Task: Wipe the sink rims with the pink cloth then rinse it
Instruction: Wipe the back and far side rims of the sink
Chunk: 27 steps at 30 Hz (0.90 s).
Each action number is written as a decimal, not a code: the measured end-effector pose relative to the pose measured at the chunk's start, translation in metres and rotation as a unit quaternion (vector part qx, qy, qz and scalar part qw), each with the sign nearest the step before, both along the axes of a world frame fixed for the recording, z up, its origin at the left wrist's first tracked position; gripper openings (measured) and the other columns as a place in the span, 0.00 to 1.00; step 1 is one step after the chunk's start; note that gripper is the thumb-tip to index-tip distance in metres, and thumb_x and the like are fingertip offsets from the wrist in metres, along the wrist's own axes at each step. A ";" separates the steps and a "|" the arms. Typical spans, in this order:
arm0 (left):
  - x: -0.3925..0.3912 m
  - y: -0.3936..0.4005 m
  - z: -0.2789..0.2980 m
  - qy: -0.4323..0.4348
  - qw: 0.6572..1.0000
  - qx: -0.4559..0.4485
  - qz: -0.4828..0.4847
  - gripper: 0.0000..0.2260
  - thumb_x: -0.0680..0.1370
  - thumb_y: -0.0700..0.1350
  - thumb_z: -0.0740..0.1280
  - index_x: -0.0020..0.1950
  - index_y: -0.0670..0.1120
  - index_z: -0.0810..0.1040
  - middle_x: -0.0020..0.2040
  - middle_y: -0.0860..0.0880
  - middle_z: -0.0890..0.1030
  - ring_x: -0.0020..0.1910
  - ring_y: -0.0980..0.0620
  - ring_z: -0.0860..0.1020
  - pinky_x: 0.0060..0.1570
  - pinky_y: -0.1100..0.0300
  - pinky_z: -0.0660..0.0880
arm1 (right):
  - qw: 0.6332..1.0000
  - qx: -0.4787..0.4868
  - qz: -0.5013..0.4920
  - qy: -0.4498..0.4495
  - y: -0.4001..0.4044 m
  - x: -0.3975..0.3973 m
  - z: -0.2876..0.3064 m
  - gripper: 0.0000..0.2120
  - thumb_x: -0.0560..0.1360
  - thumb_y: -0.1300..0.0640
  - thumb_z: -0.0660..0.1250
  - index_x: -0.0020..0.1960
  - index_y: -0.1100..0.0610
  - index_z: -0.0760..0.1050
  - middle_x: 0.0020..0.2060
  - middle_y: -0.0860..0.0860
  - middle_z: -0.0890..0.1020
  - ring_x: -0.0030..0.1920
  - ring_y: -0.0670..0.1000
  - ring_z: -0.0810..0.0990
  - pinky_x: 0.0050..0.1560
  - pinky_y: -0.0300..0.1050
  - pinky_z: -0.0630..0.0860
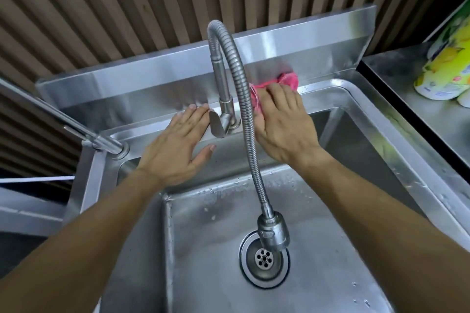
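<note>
The pink cloth [284, 81] lies bunched on the back rim [328, 87] of the steel sink, just right of the faucet base. My right hand [282, 122] presses flat on the cloth, fingers covering most of it. My left hand [178, 145] rests flat and open on the back rim left of the faucet lever [217, 126], holding nothing. The flexible faucet hose [244, 99] arches between my hands and its spray head [273, 232] hangs over the drain [264, 259]. No water runs from it.
A second tap [101, 141] juts in at the left rim corner. Yellow-green packaged rolls [445, 68] stand on the steel counter at the right. A steel backsplash [152, 79] and a ribbed wall rise behind. The basin floor holds water drops.
</note>
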<state>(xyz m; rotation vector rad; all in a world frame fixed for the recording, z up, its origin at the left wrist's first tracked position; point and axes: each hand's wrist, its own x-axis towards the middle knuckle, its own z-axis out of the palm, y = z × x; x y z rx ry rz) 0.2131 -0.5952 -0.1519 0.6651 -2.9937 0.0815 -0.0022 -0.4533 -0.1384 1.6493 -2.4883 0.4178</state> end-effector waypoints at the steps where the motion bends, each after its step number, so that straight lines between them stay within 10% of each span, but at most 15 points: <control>1: -0.002 0.004 0.000 0.006 1.000 0.006 0.012 0.33 0.84 0.62 0.47 0.85 0.46 0.51 0.85 0.49 0.51 0.84 0.52 0.44 0.82 0.55 0.41 | 0.999 0.003 -0.033 -0.016 -0.002 0.009 0.000 0.26 0.83 0.49 0.47 0.79 0.57 0.62 0.74 0.58 0.68 0.76 0.61 0.63 0.79 0.59 0.56; 21: -0.006 0.007 -0.005 -0.001 0.999 -0.008 0.054 0.32 0.85 0.63 0.39 0.85 0.49 0.52 0.85 0.51 0.52 0.84 0.49 0.48 0.82 0.52 0.46 | 0.999 0.017 0.049 -0.005 0.013 -0.010 -0.003 0.26 0.87 0.46 0.49 0.82 0.54 0.61 0.80 0.55 0.65 0.82 0.60 0.58 0.84 0.59 0.48; 27: -0.006 0.012 -0.004 0.007 0.997 0.009 0.075 0.30 0.85 0.61 0.42 0.85 0.52 0.53 0.84 0.51 0.54 0.84 0.50 0.49 0.83 0.51 0.47 | 0.990 -0.019 -0.122 -0.063 -0.001 0.005 -0.004 0.28 0.85 0.48 0.50 0.82 0.58 0.59 0.81 0.58 0.63 0.82 0.62 0.55 0.83 0.61 0.47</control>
